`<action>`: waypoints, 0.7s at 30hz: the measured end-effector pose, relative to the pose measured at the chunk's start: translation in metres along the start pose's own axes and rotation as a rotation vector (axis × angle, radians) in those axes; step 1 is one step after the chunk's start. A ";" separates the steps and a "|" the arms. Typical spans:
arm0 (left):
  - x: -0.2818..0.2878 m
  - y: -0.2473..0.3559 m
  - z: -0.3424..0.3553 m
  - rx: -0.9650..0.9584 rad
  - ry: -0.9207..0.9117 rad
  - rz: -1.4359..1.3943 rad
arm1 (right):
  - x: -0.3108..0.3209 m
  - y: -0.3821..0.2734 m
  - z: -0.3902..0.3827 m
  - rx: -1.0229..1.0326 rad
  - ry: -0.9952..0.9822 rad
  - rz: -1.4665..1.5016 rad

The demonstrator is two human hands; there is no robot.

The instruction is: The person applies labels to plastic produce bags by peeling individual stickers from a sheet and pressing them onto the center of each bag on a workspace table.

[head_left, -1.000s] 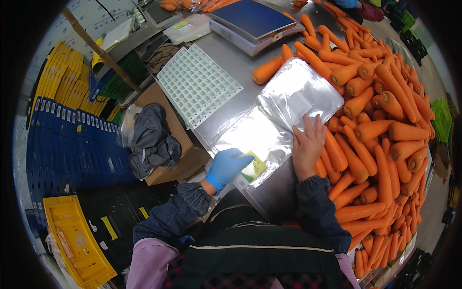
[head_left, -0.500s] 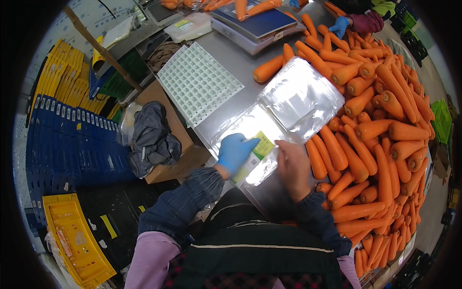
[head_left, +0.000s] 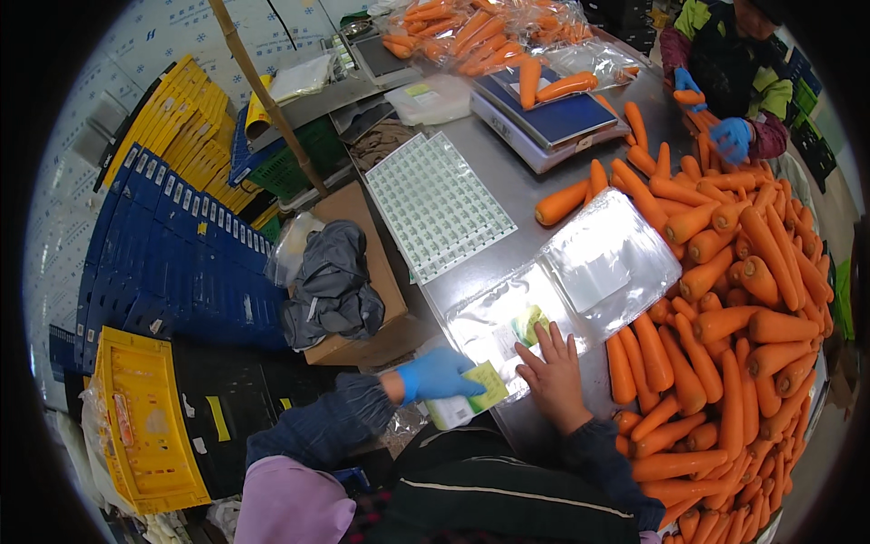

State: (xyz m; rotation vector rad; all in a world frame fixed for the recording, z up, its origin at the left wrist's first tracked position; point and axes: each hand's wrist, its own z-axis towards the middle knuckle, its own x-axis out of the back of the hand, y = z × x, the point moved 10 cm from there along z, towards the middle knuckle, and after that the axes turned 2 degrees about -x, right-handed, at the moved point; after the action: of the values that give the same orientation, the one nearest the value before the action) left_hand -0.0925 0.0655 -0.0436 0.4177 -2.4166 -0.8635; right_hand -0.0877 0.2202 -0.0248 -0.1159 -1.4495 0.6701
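Note:
My left hand in a blue glove grips a green-and-white card near the table's front edge. My bare right hand has its fingers spread on a clear, shiny plastic bag, beside a similar green-and-white card on that bag. A second stack of clear bags lies up and right of it. A big heap of loose carrots covers the table right of my hands. Sheets of small pale-green stickers lie behind the bags.
A scale bears carrots, with bagged carrots behind. A co-worker in blue gloves handles carrots at back right. On the left stand stacked blue crates, a yellow crate, a cardboard box with grey cloth, and a pole.
The view has shifted. My left hand has drawn down-left with a card, while a card now shows on the bag by my spread right fingers. The co-worker has come further into view.

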 end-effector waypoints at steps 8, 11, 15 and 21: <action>0.002 -0.031 -0.022 -0.077 0.309 -0.648 | 0.007 0.031 -0.009 -0.110 0.269 0.254; 0.006 -0.024 -0.023 -0.192 0.380 -0.668 | 0.014 0.031 -0.006 -0.124 0.281 0.276; 0.007 -0.024 -0.014 -0.228 0.400 -0.689 | 0.009 0.058 -0.011 -0.379 0.217 0.510; 0.017 -0.015 0.013 -0.165 0.506 -0.347 | 0.102 0.089 -0.036 -0.510 0.960 1.039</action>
State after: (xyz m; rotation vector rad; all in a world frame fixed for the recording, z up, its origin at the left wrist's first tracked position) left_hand -0.1117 0.0532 -0.0551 0.8906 -1.8221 -0.9557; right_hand -0.0875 0.3540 0.0175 -1.4542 -0.4928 0.8554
